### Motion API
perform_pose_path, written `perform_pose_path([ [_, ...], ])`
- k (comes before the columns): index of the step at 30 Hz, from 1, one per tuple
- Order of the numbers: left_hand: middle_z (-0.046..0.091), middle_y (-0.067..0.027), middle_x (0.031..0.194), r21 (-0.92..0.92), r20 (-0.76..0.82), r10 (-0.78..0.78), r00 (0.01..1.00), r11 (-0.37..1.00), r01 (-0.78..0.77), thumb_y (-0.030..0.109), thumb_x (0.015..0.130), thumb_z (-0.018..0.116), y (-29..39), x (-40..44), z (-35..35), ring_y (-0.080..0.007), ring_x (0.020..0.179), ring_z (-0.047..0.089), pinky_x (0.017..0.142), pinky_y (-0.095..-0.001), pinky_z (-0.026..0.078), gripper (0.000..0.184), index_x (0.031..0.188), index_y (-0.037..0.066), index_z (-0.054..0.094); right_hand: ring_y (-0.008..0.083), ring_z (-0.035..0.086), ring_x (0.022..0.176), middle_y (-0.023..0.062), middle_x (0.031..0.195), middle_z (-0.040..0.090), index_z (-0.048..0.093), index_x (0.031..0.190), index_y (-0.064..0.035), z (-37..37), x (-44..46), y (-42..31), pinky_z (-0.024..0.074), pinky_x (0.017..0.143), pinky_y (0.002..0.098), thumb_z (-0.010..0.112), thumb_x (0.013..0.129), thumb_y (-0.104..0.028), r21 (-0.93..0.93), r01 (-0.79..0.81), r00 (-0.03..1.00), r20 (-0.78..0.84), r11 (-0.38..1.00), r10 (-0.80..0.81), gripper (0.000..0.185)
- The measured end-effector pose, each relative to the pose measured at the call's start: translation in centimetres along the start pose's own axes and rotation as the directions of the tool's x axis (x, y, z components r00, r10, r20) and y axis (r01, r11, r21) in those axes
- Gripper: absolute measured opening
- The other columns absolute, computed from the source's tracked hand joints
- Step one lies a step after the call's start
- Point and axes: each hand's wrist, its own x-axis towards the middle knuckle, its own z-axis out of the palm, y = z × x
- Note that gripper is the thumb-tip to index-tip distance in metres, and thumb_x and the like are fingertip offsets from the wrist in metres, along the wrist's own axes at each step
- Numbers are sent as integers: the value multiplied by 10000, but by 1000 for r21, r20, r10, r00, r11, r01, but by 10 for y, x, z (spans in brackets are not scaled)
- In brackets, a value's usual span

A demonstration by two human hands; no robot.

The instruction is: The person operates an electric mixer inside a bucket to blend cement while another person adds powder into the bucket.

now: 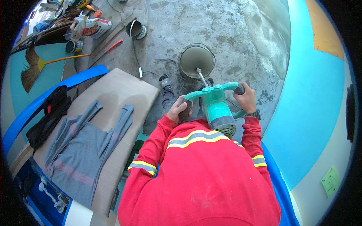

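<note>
A green handheld paddle mixer (218,110) is held in front of my chest by its two side handles. My left hand (177,110) wraps round the dark grip on the left. Round the right grip my right hand (246,98) is closed, with a dark band at the wrist. The mixer's shaft (203,78) slants down into a bucket (213,62) on the floor. Smooth grey mix (194,58) fills much of the bucket, and the paddle end is hidden in it. My shoe (164,81) shows left of the bucket.
On the left, a grey long-sleeved shirt (81,147) lies on a wooden board (124,84). Beyond are a broom (36,67), a smaller bucket (141,32) and a bag (96,27). A cable (152,72) crosses the concrete floor. A blue wall (305,94) stands at right.
</note>
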Motion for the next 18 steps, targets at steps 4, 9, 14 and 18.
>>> perform_pose_path([
  [4, 567, -80, 976, -22, -1, -88, 996, 996, 88, 410, 858, 663, 2, 2, -4, -160, 716, 579, 614, -273, 484, 536, 1241, 111, 436, 363, 665, 762, 210, 776, 656, 631, 1008, -35, -2, 0, -2, 515, 661, 397, 721, 643, -160, 12, -6, 1000, 1, 1000, 6, 396],
  [9, 577, -80, 956, 67, -22, -13, 1000, 998, 14, 444, 859, 647, 11, -2, 11, -165, 705, 574, 602, -275, 481, 557, 1249, 102, 442, 364, 665, 762, 210, 774, 655, 631, 1006, -41, -1, 0, -2, 515, 660, 400, 715, 643, -157, 9, -3, 1000, 3, 1000, 3, 390],
  [14, 585, -77, 948, -8, 21, -67, 998, 998, 68, 413, 885, 629, 3, 3, -2, -156, 683, 578, 591, -279, 480, 493, 1212, 92, 447, 362, 665, 755, 206, 772, 656, 633, 990, -41, -1, -1, -4, 514, 657, 397, 711, 644, -156, 16, -27, 1000, 4, 1000, 27, 373],
  [18, 566, -89, 994, 41, 28, -90, 996, 995, 88, 467, 866, 630, 3, 5, -4, -163, 699, 574, 610, -282, 484, 567, 1250, 98, 435, 360, 666, 750, 204, 770, 656, 634, 979, -45, -1, -1, -5, 514, 654, 392, 711, 645, -155, 49, -21, 1000, 12, 999, 20, 360],
])
